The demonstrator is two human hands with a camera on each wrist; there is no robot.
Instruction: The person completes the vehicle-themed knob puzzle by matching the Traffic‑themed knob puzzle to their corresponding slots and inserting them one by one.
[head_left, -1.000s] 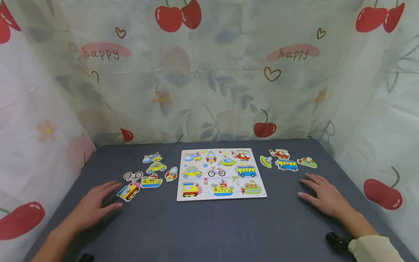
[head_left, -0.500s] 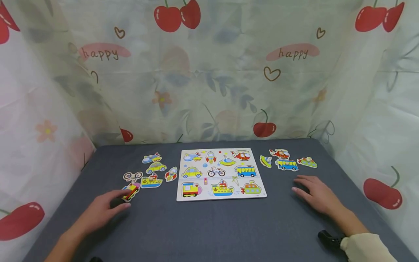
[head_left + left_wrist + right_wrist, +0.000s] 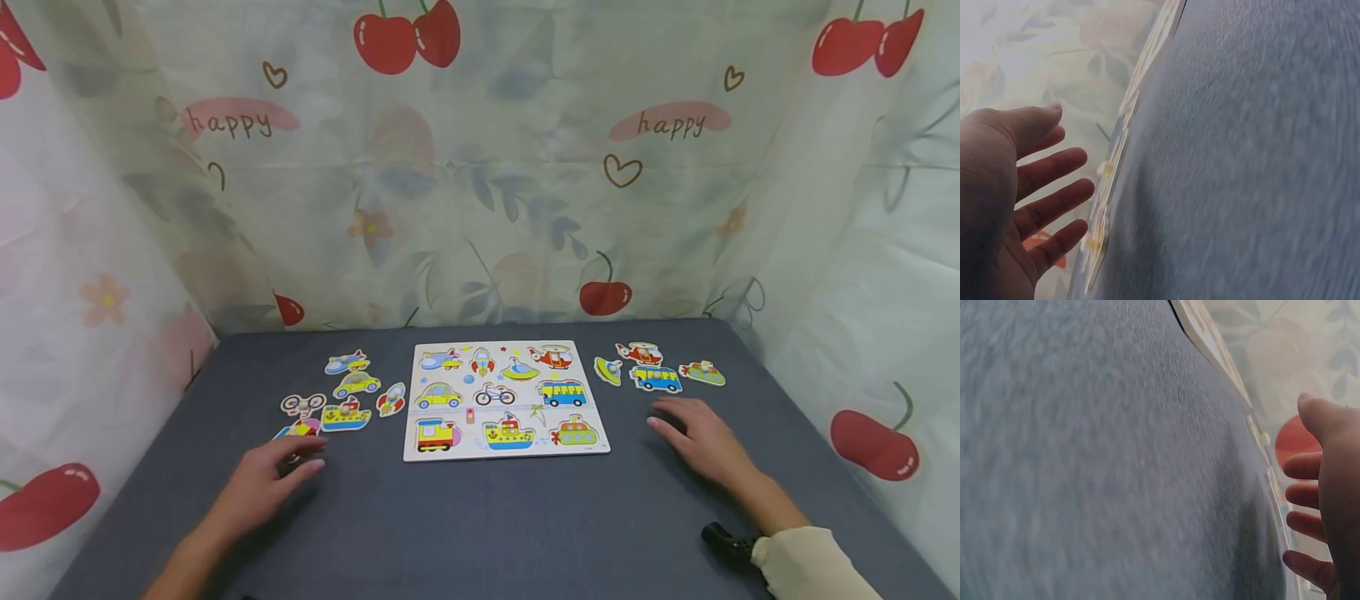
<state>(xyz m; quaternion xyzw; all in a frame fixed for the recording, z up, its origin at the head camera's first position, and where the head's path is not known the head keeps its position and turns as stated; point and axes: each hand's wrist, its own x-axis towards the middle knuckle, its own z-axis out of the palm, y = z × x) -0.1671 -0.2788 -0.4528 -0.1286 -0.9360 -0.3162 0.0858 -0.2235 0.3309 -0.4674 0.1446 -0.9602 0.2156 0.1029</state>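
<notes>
My left hand (image 3: 266, 479) hovers at the near side of the train puzzle piece (image 3: 302, 427), partly covering it, fingers relaxed and holding nothing. In the left wrist view its fingers are spread apart, with knobbed pieces beyond them. Around the train lie a bicycle piece (image 3: 303, 406), boat piece (image 3: 346, 414), car piece (image 3: 356, 384), plane piece (image 3: 347, 362) and rocket piece (image 3: 391, 400). My right hand (image 3: 701, 442), also relaxed and holding nothing, is in front of the bus piece (image 3: 656, 380). Close by are saucer (image 3: 607, 372), helicopter (image 3: 640, 354) and submarine (image 3: 702, 373) pieces.
Between the two groups lies a white puzzle board (image 3: 476, 448) with matching vehicle pictures. Everything rests on a dark grey table (image 3: 480, 525). A printed curtain (image 3: 480, 233) encloses the back and sides. A black strap (image 3: 727, 543) is on the right wrist beside a cream sleeve (image 3: 806, 562).
My left hand has moved right, from beside the train piece to in front of it, now covering part of it. My right hand has shifted left. The pieces and board look unmoved.
</notes>
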